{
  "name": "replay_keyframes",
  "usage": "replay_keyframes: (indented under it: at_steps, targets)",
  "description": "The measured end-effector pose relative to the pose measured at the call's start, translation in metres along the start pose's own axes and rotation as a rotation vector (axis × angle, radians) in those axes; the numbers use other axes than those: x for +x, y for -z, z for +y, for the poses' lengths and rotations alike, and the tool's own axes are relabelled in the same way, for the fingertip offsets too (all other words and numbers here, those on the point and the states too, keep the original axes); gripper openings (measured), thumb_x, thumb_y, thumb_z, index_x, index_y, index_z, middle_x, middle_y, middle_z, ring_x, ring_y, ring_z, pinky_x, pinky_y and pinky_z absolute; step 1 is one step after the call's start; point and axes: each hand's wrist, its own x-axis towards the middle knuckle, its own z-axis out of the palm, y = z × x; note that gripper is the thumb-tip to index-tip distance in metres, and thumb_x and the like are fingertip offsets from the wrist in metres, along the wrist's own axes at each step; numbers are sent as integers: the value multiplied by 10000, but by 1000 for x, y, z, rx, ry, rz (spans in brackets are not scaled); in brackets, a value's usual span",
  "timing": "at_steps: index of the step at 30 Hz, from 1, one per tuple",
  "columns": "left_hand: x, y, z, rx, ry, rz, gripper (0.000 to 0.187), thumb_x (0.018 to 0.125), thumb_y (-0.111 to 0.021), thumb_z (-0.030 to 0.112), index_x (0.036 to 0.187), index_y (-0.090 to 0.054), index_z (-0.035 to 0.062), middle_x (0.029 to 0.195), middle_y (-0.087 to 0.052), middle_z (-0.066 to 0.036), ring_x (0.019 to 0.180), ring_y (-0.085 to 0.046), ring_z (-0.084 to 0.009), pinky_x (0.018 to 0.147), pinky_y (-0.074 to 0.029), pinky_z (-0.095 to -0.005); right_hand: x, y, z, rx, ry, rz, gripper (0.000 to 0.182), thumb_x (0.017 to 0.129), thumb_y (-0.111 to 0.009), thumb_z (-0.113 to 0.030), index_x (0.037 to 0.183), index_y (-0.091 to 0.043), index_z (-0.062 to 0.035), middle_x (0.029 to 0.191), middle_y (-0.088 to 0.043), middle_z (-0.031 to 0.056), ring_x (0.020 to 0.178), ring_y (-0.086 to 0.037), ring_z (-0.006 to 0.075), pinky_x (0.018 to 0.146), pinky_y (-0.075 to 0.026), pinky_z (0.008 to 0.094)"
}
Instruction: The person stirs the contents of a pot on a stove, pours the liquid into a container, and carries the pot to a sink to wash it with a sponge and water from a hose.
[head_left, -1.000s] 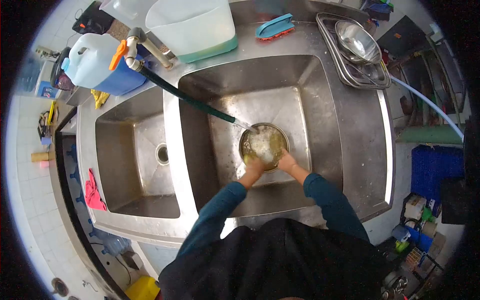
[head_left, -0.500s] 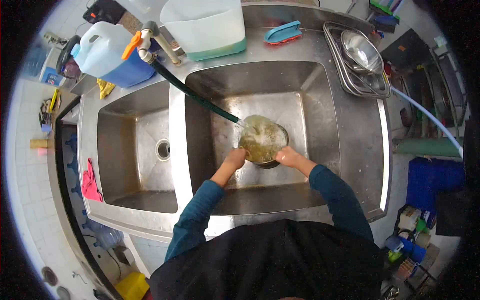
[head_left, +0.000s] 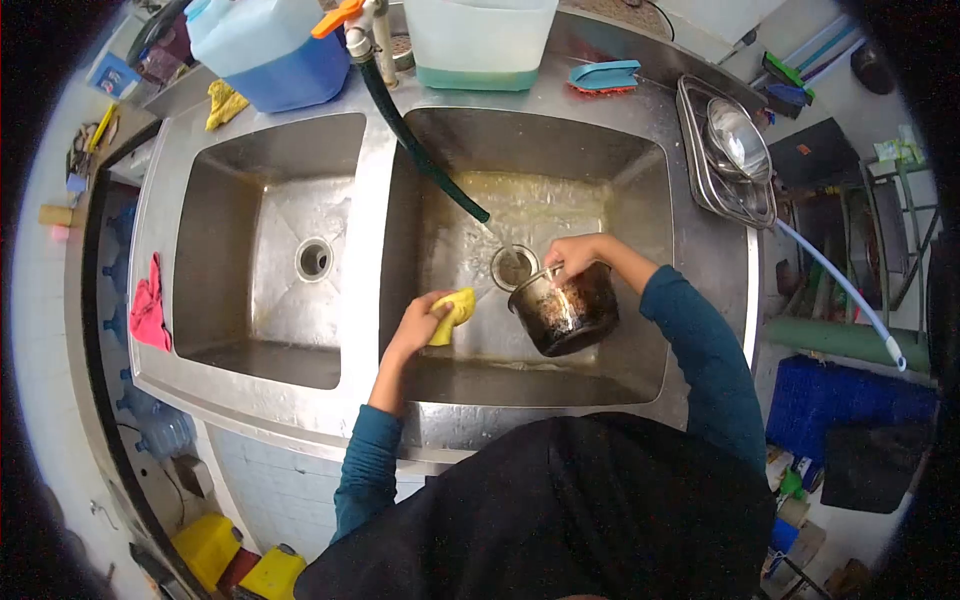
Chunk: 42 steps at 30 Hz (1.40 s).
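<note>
My right hand [head_left: 574, 258] is closed on the rim of a metal pot [head_left: 568, 318] whose outside is scorched brown and black. The pot is tilted in the larger sink basin [head_left: 530, 383], its mouth turned away toward the drain [head_left: 514, 268]. To the left of the pot and apart from it, my left hand [head_left: 418, 322] grips a yellow cloth [head_left: 455, 314]. Water runs from the end of a dark green hose [head_left: 430, 172] near the drain and spreads over the basin floor. The inside of the pot is mostly hidden.
A smaller basin [head_left: 275, 225] lies to the left, with a pink cloth [head_left: 150, 308] on its outer edge. Behind stand a jug of blue liquid [head_left: 280, 60], a tub with green liquid [head_left: 475, 50] and a blue brush [head_left: 603, 74]. Metal trays and bowls [head_left: 728, 150] sit at right.
The pot, upright and full of water between both hands before, is now tipped, with water across the basin floor. My left hand has left it and holds the yellow cloth. The view has shifted.
</note>
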Motion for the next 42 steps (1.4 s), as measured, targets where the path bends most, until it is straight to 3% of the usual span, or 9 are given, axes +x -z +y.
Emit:
replay_keyframes:
  at_steps: [3, 7, 15, 22, 29, 33, 36, 39, 42]
  targets:
    - [-9, 0, 8, -279, 64, 85, 298, 785, -490, 172, 1014, -508, -18, 846, -570, -89, 726, -525, -132, 645, -417, -245, -4, -19, 6, -58, 235, 143, 329, 546, -717, -246, 708, -552, -11, 651, -548, 65, 640, -530, 179, 546, -405, 325]
    - [-4, -7, 16, -167, 138, 39, 335, 730, -569, 145, 1025, -510, -2, 894, -572, -95, 785, -532, -141, 682, -416, -244, 7, -91, 5, -539, -116, 380, 177, 585, -636, -160, 693, -569, -36, 706, -570, 119, 693, -558, 265, 589, -424, 381]
    - [73, -113, -5, 958, -610, -121, 192, 713, -500, 91, 877, -580, 32, 901, -561, -93, 848, -508, -253, 676, -427, -296, -9, -152, 26, -1076, 78, 597, 53, 613, -496, -146, 633, -540, -125, 577, -541, 5, 614, -531, 129, 596, -351, 255]
    - [117, -166, -89, 1421, -267, -496, 274, 762, -466, 230, 940, -543, 37, 982, -501, -161, 923, -469, -288, 776, -400, -354, 0, -154, 53, -1096, 148, 732, 30, 589, -512, -153, 575, -522, -129, 530, -513, -14, 569, -505, 131, 587, -351, 244]
    - [146, -193, -106, 581, -11, -550, 356, 613, -588, 239, 875, -558, -1, 917, -545, -199, 826, -529, -332, 710, -433, -355, 51, -167, 84, -919, -74, 526, 128, 676, -492, -114, 590, -587, -121, 648, -586, 7, 650, -559, 135, 762, -364, 294]
    - [151, -168, -132, 1403, -272, -596, 358, 657, -573, 241, 926, -531, 9, 889, -505, -231, 841, -492, -345, 694, -414, -398, 44, -173, 93, -721, -255, 405, 138, 664, -491, -78, 626, -612, -132, 654, -595, 19, 699, -580, 156, 893, -293, 360]
    - [182, -169, -138, 1411, -419, -153, 360, 655, -569, 229, 943, -526, 17, 908, -504, -236, 882, -470, -371, 723, -405, -398, 69, -189, 95, -652, -280, 460, 145, 649, -489, -35, 633, -610, -114, 675, -597, 36, 705, -580, 180, 961, -215, 411]
    - [196, -205, -119, 621, -99, -18, 341, 660, -548, 202, 954, -529, 29, 892, -517, -229, 846, -486, -366, 741, -401, -406, 85, -200, 110, -656, -161, 409, 133, 650, -490, -37, 619, -606, -96, 669, -594, 55, 705, -581, 184, 954, -226, 421]
    - [175, -236, -126, 484, -199, -289, 287, 679, -524, 178, 923, -544, 31, 828, -540, -221, 757, -519, -358, 710, -406, -392, 77, -201, 107, -509, -223, 434, 127, 679, -475, -49, 677, -599, -79, 658, -587, 65, 697, -581, 192, 946, -223, 435]
